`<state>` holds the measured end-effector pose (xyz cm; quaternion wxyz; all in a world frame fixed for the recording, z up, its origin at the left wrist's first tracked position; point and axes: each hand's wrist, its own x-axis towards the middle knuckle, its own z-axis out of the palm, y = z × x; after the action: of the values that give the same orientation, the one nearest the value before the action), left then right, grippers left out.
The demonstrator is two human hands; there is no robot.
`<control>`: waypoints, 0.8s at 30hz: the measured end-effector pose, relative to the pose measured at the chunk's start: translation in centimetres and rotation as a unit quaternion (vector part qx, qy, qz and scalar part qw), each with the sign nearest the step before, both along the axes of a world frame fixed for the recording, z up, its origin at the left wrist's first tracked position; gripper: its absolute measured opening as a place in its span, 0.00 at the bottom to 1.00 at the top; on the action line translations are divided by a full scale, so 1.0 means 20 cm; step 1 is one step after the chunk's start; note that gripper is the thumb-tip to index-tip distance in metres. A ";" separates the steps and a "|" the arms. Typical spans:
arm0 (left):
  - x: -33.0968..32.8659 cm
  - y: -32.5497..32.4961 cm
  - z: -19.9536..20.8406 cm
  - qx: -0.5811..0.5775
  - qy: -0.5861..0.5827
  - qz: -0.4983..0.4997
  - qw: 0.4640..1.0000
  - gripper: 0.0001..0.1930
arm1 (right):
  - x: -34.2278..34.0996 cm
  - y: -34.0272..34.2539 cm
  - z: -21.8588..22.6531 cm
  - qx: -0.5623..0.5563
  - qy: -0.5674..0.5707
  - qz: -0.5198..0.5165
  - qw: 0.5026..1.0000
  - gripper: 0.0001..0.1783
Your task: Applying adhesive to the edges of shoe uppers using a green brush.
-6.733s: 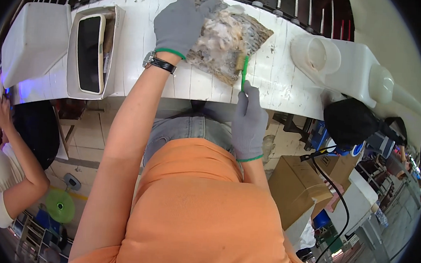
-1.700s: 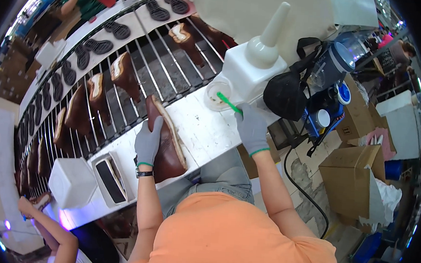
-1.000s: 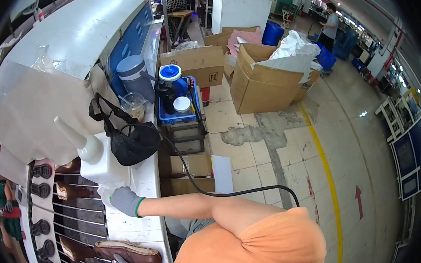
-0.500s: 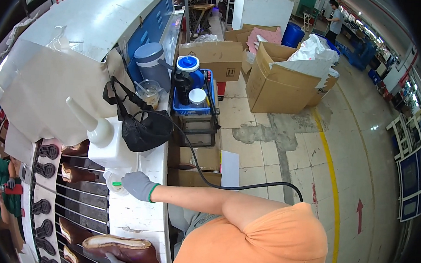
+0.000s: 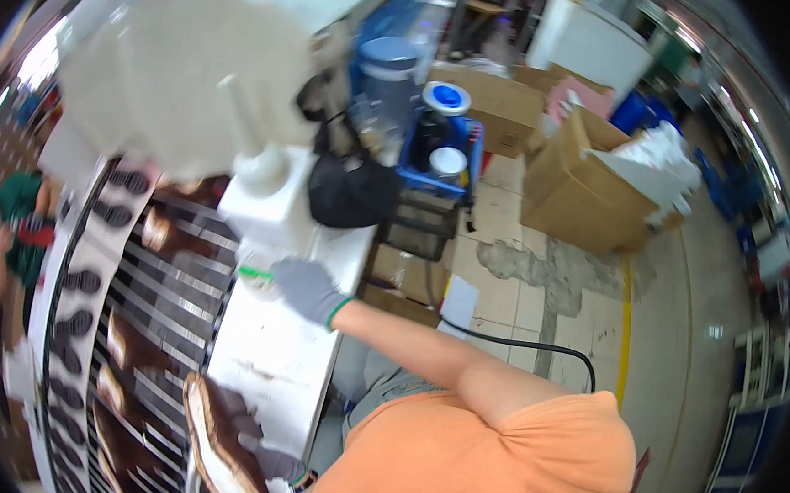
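In a grey glove with a green cuff, my right hand point(image 5: 310, 288) is closed over the white bench, its fingers around a small green-tipped tool point(image 5: 256, 274). Beside those fingers is a small clear cup, blurred here. My left hand point(image 5: 281, 465), also gloved, grips the side of a brown shoe point(image 5: 232, 455), tilted with its pale underside and rim up. More brown shoes point(image 5: 124, 342) lie on the metal bars of a rack point(image 5: 157, 308) left of the bench. A white square bottle with a long spout point(image 5: 268, 203) stands just beyond my right hand.
Dark soles point(image 5: 75, 323) line a pale strip along the rack. A black bag point(image 5: 355, 189) and a blue-grey jug point(image 5: 388, 77) sit past the bottle. Right of the bench are a blue basket point(image 5: 436, 183) and cardboard boxes point(image 5: 592, 182). A person in green point(image 5: 22, 211) works across the rack.
My view has swung, so the bench and bottle sit further right. The green tip has come out from the clear cup. My left hand has raised and turned the brown shoe.
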<state>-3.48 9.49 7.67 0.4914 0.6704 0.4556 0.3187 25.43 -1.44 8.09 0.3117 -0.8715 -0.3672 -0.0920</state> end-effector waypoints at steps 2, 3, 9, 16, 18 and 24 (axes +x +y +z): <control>-0.04 -0.06 -0.02 0.015 0.014 0.013 1.000 0.27 | 0.03 -0.01 0.00 -0.047 -0.008 0.019 0.999 0.07; -0.07 -0.09 -0.03 0.018 0.025 0.019 0.999 0.27 | 0.05 -0.02 0.01 -0.065 0.001 0.025 0.998 0.06; -0.12 -0.15 -0.13 0.018 -0.069 0.034 0.997 0.30 | 0.09 -0.10 0.14 -0.039 0.052 0.013 0.998 0.11; -0.10 -0.22 -0.27 0.064 -0.084 0.129 0.986 0.36 | 0.08 -0.03 0.16 -0.172 -0.017 0.030 0.984 0.08; -0.08 -0.28 -0.29 0.074 -0.092 0.131 0.984 0.36 | 0.07 0.00 0.16 -0.213 -0.067 0.039 0.974 0.05; -0.04 -0.38 -0.21 0.042 -0.069 0.061 0.995 0.35 | 0.07 0.06 0.17 -0.237 -0.122 0.067 0.961 0.06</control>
<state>-4.20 1.94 3.44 0.4729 0.6378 0.4466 0.4125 26.82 -0.33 11.55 0.0545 -0.8758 -0.4716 -0.0870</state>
